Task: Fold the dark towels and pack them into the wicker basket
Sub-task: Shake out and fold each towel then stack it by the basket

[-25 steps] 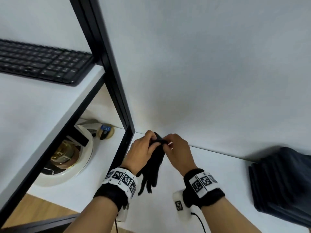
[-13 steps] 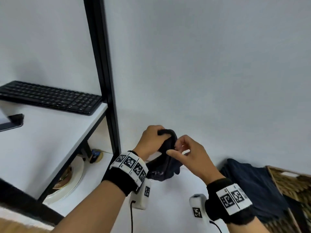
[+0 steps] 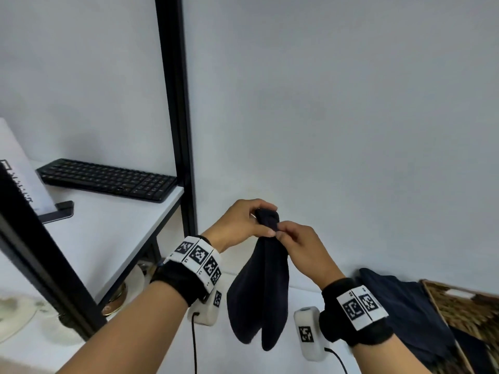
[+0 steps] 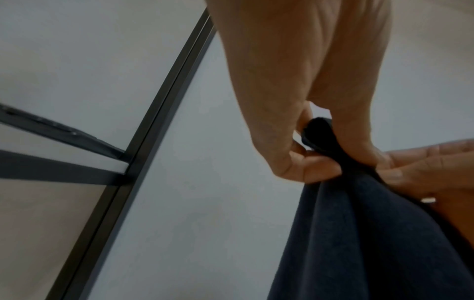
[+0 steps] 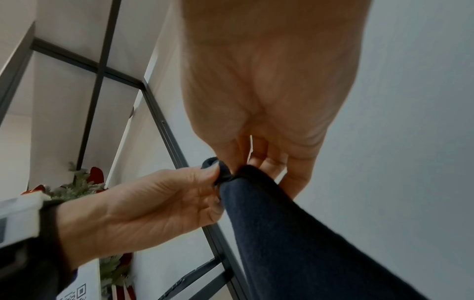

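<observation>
Dark towel (image 3: 260, 290) held mid-air at centre, bunched top end clamped between both hands, rest hanging straight down toward 6 o'clock, long axis vertical. Left hand (image 3: 237, 225) curled round the bunch from 9 o'clock, thumb and fingers pinching it. Right hand (image 3: 299, 244) pinching the same top edge from 3 o'clock, fingertips touching the left's. Wicker basket (image 3: 459, 309) low at 4 o'clock, stacked dark towels (image 3: 405, 306) just beside its near rim. Right hand nearer the basket. Probably need corners spread apart before folding; fold not yet made.
</observation>
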### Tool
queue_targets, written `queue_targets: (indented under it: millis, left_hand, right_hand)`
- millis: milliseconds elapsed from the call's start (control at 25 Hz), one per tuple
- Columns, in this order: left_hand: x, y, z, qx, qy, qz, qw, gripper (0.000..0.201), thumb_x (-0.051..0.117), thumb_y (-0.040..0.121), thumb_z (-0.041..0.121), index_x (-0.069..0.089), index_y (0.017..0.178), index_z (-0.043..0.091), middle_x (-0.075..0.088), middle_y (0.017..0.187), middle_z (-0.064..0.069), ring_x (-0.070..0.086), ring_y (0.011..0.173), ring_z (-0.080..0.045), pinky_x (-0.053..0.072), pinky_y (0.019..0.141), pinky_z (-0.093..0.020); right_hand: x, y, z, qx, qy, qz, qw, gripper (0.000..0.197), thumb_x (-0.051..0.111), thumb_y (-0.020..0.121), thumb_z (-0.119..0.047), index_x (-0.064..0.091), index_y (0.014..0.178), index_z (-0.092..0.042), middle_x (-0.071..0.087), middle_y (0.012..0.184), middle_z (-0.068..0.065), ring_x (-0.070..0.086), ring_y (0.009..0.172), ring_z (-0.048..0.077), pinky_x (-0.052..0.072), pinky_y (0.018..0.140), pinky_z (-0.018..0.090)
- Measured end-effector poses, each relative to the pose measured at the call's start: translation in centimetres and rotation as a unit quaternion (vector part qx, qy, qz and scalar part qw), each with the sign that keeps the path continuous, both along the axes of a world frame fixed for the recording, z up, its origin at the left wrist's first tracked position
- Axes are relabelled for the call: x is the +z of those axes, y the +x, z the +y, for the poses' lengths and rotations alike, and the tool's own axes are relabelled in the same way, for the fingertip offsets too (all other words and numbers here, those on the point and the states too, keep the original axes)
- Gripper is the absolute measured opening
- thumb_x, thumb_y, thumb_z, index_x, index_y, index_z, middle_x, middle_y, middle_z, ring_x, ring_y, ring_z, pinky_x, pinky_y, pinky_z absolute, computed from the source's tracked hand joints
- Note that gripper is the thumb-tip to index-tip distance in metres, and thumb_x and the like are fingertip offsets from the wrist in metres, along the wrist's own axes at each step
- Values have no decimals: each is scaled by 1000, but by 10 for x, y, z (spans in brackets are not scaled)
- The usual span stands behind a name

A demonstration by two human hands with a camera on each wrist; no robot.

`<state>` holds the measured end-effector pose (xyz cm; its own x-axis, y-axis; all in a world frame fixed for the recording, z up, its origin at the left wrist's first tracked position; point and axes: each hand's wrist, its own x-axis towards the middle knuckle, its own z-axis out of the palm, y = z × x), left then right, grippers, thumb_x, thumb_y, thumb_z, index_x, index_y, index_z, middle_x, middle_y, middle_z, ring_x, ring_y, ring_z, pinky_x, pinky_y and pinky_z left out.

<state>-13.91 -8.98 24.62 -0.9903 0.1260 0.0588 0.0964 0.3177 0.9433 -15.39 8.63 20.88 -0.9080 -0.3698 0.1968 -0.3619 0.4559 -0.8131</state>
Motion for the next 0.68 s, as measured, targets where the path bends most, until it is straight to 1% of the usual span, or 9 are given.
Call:
queue_targets:
  millis: [80, 160, 240, 320, 360, 400, 440, 560, 680]
  left_hand:
    - [0, 1, 0, 42, -14, 33, 998, 27, 74, 81, 7, 71, 108, 13, 64, 67, 6, 55, 52, 1, 49, 62, -16]
    - [0, 1, 3, 65, -12, 56, 996, 13, 70, 86, 14, 73, 98, 11, 62, 60, 9, 54, 50, -2, 46, 58, -17]
    - [0, 2, 6, 84, -27, 70, 994, 10, 68, 87, 20, 74, 90, 12, 62, 57, 11, 53, 48, -1, 43, 56, -16]
    - [2, 2, 8, 96, -56, 80, 991, 13, 71, 85, 26, 74, 83, 13, 62, 60, 6, 52, 49, -3, 42, 55, -16]
    - [3, 1, 7, 100, -78, 88, 988, 17, 72, 83, 30, 73, 79, 13, 60, 60, 2, 50, 51, -5, 42, 55, -17]
    - [5, 1, 7, 105, -102, 94, 985, 23, 73, 82, 32, 71, 75, 10, 55, 58, 0, 47, 51, -7, 39, 54, -17]
    - [6, 1, 7, 111, -124, 101, 981, 30, 74, 81, 34, 67, 71, 6, 49, 56, 0, 43, 51, -8, 36, 52, -17]
    - [11, 1, 8, 108, -160, 111, 975, 49, 75, 79, 33, 49, 61, -4, 36, 53, -1, 31, 51, -12, 27, 50, -22]
    - [19, 1, 6, 107, -144, 86, 980, 54, 78, 75, 32, 45, 61, -8, 38, 53, -7, 34, 49, -14, 30, 51, -26]
  right_hand:
    - [3, 2, 0, 12, -31, -27, 999, 21, 50, 95, -13, 70, 93, -20, 70, 85, -1, 64, 80, 15, 51, 77, 34]
    - [5, 7, -1, 26, -79, -66, 994, 18, 53, 94, -17, 71, 95, -21, 72, 89, 3, 67, 86, 18, 53, 81, 36]
    - [9, 10, -1, 32, -96, -73, 992, 11, 62, 91, -26, 71, 95, -21, 72, 88, 5, 69, 86, 20, 55, 80, 34]
    - [9, 8, 1, 20, -65, -35, 997, 11, 62, 91, -27, 70, 89, -21, 71, 80, 3, 67, 76, 15, 53, 72, 30]
    - [9, 7, 2, 15, -36, -7, 999, 13, 60, 92, -26, 69, 84, -21, 68, 73, 1, 62, 68, 9, 49, 65, 26]
    - [9, 7, 2, 10, 0, 25, 1000, 15, 57, 94, -24, 66, 82, -23, 64, 68, -2, 56, 61, 6, 44, 61, 23]
    - [9, 8, 2, 6, 27, 50, 998, 15, 56, 94, -24, 65, 82, -23, 63, 66, -5, 54, 58, 6, 42, 60, 21]
    - [10, 10, -2, -14, 4, 71, 997, 12, 62, 89, -33, 65, 85, -21, 68, 72, -7, 63, 65, 7, 52, 65, 22]
    - [11, 8, -6, -27, -9, 79, 996, 14, 59, 91, -30, 66, 83, -20, 70, 72, -7, 67, 69, 9, 57, 73, 35]
